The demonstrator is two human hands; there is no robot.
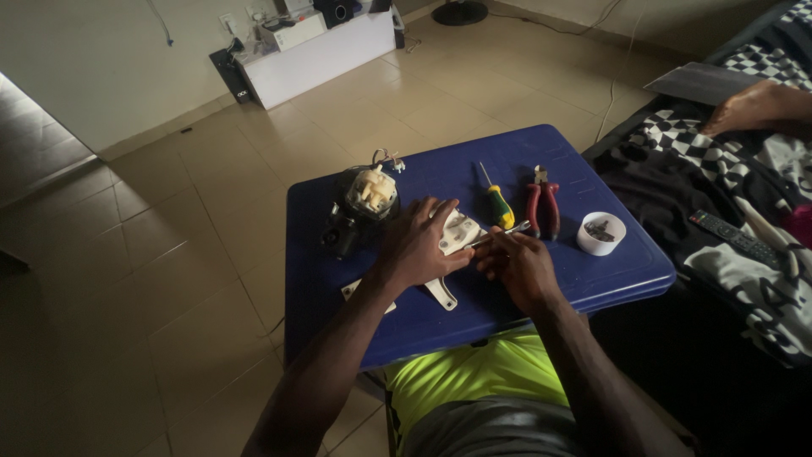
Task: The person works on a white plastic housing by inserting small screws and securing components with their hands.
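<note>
Both forearms bare, reaching forward from bottom of view, converging toward centre. Left hand (416, 245) palm down, fingers spread and extended, pressing flat. Right hand (518, 264) just beside it, fingers curled in a closed pinch grip, knuckles up. Hands near each other, fingertips almost meeting. Wrists straight.
</note>
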